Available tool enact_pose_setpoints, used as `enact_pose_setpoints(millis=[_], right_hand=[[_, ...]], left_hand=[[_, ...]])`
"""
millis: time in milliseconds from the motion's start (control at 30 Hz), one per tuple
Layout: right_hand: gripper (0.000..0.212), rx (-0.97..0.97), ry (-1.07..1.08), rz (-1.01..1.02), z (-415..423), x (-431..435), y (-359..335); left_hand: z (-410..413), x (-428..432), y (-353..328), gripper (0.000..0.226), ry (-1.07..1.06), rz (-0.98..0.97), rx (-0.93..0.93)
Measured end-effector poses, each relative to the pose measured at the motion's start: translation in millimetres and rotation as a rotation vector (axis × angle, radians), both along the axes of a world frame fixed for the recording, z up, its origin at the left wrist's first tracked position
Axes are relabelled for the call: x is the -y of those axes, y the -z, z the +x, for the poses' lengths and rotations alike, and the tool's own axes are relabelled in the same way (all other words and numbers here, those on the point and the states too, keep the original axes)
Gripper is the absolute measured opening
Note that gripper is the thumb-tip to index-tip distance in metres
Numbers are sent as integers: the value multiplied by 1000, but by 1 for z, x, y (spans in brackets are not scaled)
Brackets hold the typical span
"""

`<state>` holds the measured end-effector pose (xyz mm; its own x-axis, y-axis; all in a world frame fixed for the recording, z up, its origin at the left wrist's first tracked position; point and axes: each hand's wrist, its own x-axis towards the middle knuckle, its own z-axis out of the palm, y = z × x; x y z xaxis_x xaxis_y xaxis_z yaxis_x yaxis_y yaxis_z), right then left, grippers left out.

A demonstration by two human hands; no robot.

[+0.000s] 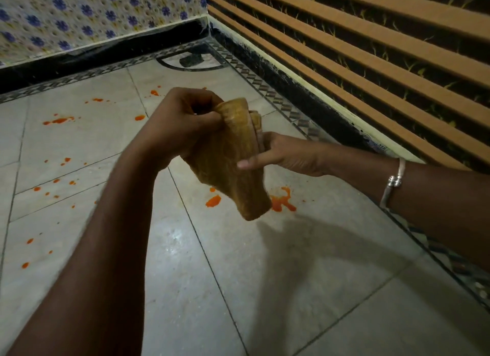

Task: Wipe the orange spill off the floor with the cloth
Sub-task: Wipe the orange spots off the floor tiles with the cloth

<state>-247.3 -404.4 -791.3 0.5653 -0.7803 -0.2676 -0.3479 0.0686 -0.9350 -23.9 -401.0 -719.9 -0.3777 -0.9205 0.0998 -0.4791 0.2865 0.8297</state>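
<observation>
A folded yellow-brown cloth [233, 159] hangs in the air above the grey tiled floor [305, 289]. My left hand [180, 122] pinches its upper edge. My right hand [281, 154] grips its right side, with a finger stretched across the front. Orange spill is scattered over the floor: a large splash [283, 200] right under the cloth's lower end, a blob [213, 201] beside it, streaks [59, 120] at the far left, and many small drops [37, 188] along the left tiles. The cloth hides part of the splash.
Two walls meet at a corner [208, 27] beyond my hands, with a dark skirting and a patterned tile border [275, 96] along the floor's edge. A small dark object [191, 59] lies near that corner. A silver bangle [393, 182] sits on my right wrist.
</observation>
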Motion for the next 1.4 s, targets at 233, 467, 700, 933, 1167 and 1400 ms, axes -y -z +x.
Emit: enact_pose_setpoints(millis=[233,467,700,933,1167,1400], right_hand=[[50,77,28,-21,2,-1,-14],[38,404,194,197,1,1,-17],[26,267,420,248,-12,16,-11],[60,141,429,310,-23,21,-5],[103,141,435,162,-20,22,3],[64,-279,318,-317,-5,18,17]], left_hand=[[19,9,12,18,-27,77,-237],[7,0,67,83,-1,581,-928],[-22,-15,107,81,-166,616,-808],[-13,-6,110,84,-155,555,-694],[-12,-6,120,57,-280,341,-609],[-20,-9,115,43,-438,5,-147]])
